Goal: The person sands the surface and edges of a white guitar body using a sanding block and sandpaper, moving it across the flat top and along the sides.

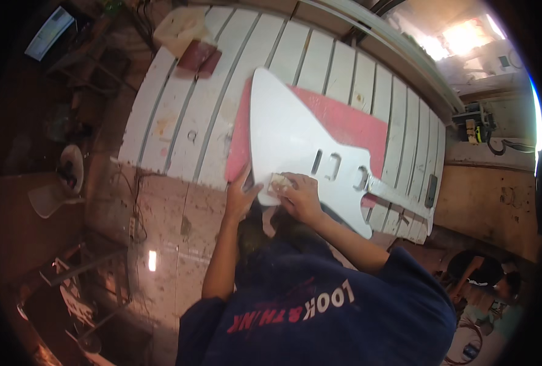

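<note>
A white, angular electric guitar body (295,134) with its neck attached lies flat on a pink sheet (356,122). Dark cut-outs for pickups show in its face, and the neck points to the right. My left hand (242,194) grips the body's near left edge, the thumb on top and the other fingers along the side. In my right hand (301,196) is a small beige piece of folded sandpaper (279,183), pressed against the white surface close to the near edge. The fingertips partly cover it.
Beneath the sheet stands a white slatted table (222,67). A dark red folded piece (199,59) and a crumpled cream cloth (179,27) lie at its far left. A black phone-like object (431,190) rests by the neck. A white fan (71,171) stands left; another person (475,268) is at lower right.
</note>
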A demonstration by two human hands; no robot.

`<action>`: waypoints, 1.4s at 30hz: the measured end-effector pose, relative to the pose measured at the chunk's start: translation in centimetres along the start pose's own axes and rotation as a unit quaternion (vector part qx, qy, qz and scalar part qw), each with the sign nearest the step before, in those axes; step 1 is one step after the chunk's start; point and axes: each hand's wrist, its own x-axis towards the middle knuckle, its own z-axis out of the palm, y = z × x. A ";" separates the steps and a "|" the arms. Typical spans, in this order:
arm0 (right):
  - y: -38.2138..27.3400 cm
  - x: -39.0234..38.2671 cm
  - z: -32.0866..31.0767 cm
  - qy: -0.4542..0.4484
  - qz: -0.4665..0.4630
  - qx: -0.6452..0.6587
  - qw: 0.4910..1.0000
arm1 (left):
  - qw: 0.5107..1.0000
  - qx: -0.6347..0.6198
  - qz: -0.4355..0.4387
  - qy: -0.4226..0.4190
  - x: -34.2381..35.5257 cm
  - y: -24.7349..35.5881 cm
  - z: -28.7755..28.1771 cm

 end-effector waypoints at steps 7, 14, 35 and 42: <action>11.4 7.8 -1.5 0.090 0.128 -0.150 0.976 | 0.995 0.078 -0.054 -0.035 0.7 1.8 -0.2; 5.5 2.2 0.8 -0.033 0.100 -0.097 0.990 | 0.957 0.270 0.020 -0.099 0.1 4.2 -0.6; 3.1 2.9 0.9 0.028 0.096 0.006 0.995 | 0.946 0.303 -0.029 -0.110 0.4 3.4 -0.5; 11.3 12.3 0.1 0.042 0.172 -0.073 0.981 | 0.959 0.256 -0.047 -0.111 0.8 4.0 0.4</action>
